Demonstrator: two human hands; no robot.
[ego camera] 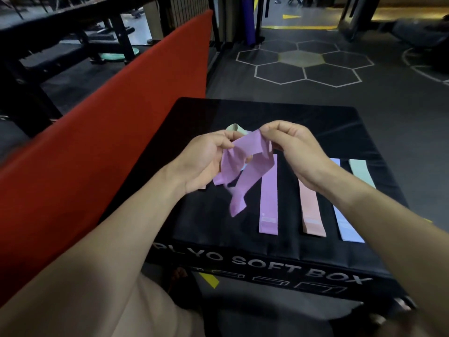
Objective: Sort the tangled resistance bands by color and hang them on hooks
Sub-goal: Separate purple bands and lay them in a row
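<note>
Both hands hold a twisted purple band [243, 171] above the black plyo box [291, 122]. My left hand [201, 159] grips its left part and my right hand [291, 149] pinches its upper right edge. A pale green band [237, 128] peeks out behind my left fingers. Flat on the box lie a purple band [268, 198], a peach band [311, 210], a light blue band [346, 222] and a mint green band [362, 172], side by side in strips.
A red padded barrier [121, 122] runs along the left of the box. Gym benches and racks [73, 45] stand beyond it. Dark floor with hexagon markings [303, 62] lies ahead. No hooks are in view.
</note>
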